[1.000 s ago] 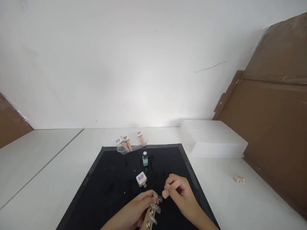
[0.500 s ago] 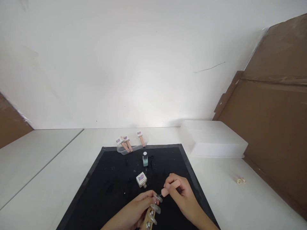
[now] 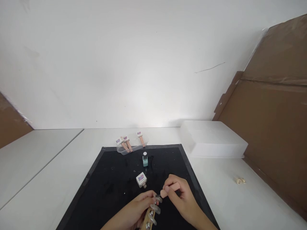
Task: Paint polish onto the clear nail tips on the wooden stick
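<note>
My left hand (image 3: 141, 204) grips a wooden strip (image 3: 146, 220) that bears several metal knobs with translucent false nails (image 3: 155, 209) on them. Between the thumb and fingers of my right hand (image 3: 181, 198) is a peach-coloured nail polish cap (image 3: 170, 189). Its dark brush points left to the false nail furthest from me, close to my left fingertips; whether the bristles touch it I cannot tell. Beyond my left hand an uncapped white nail polish bottle (image 3: 141, 179) with a purple label lies on the black mat (image 3: 107, 195), its neck towards me.
A small teal bottle (image 3: 145, 161) with a white top stands further back. Behind it, a clear tray (image 3: 136, 147) holds several peach-capped polish bottles (image 3: 129, 143). To the right are a white plastic box (image 3: 216, 143) and small cream rings (image 3: 238, 181). Cardboard (image 3: 271, 127) walls the right side.
My right hand has shifted very slightly left and down with the cap, its brush now nearer the false nail. My left hand stays in place.
</note>
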{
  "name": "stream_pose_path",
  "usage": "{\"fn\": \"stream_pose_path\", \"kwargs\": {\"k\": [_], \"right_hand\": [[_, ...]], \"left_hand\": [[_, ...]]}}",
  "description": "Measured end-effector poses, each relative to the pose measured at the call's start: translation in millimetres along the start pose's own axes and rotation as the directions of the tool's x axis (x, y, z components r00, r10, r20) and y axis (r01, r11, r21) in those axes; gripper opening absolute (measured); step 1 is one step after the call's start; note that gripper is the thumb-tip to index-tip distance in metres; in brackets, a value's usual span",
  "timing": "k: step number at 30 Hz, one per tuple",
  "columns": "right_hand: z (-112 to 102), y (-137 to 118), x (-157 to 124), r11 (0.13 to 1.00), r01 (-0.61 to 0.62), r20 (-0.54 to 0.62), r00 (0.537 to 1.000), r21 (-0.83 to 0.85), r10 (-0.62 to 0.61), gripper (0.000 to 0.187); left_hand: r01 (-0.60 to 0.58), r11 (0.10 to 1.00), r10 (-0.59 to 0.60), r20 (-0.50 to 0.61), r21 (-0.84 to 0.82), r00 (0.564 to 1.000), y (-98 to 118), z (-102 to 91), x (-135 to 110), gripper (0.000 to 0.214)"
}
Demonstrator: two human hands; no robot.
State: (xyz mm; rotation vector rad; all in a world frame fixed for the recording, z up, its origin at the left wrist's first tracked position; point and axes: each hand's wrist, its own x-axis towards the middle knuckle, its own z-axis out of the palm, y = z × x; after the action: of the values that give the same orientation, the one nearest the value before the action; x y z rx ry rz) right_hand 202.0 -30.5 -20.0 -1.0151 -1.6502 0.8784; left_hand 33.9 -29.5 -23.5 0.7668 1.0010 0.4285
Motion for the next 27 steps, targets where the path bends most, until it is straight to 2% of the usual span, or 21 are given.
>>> {"fn": "stream_pose_path", "kwargs": {"k": [6, 11, 14, 18, 24, 27], "right_hand": [[0.6, 1.3, 0.0, 0.999, 0.029, -0.045, 0.999, 0.04, -0.027, 0.027], [0.2, -2.8, -0.5, 0.997, 0.077, -0.006, 0.997, -0.011, -0.077, 0.018], [1.8, -0.6, -1.2, 0.998, 0.064, 0.007, 0.998, -0.008, -0.064, 0.022], [2.4, 1.0, -1.4, 0.999, 0.049, -0.037, 0.998, 0.022, -0.048, 0.028], [0.6, -3.8, 1.3, 0.995, 0.095, -0.018, 0.995, -0.025, -0.096, 0.02], [1.9, -0.8, 1.6, 0.997, 0.075, -0.027, 0.997, -0.02, -0.076, 0.025]], "left_hand": [[-0.011, 1.0, 0.011, -0.001, 0.021, 1.0, 1.7, 0.1, -3.1, 0.021], [-0.005, 1.0, 0.005, -0.025, -0.021, 1.0, 0.4, 0.4, -1.3, 0.021], [-0.015, 1.0, 0.015, -0.025, -0.001, 1.0, -0.3, -0.5, 0.7, 0.022], [-0.011, 1.0, 0.011, 0.002, 0.028, 1.0, 0.4, -1.7, -0.1, 0.024], [-0.015, 1.0, 0.015, -0.006, -0.014, 1.0, 0.7, -1.1, -1.0, 0.022], [-0.013, 1.0, 0.013, -0.006, 0.005, 1.0, -0.1, -1.7, -0.3, 0.021]]}}
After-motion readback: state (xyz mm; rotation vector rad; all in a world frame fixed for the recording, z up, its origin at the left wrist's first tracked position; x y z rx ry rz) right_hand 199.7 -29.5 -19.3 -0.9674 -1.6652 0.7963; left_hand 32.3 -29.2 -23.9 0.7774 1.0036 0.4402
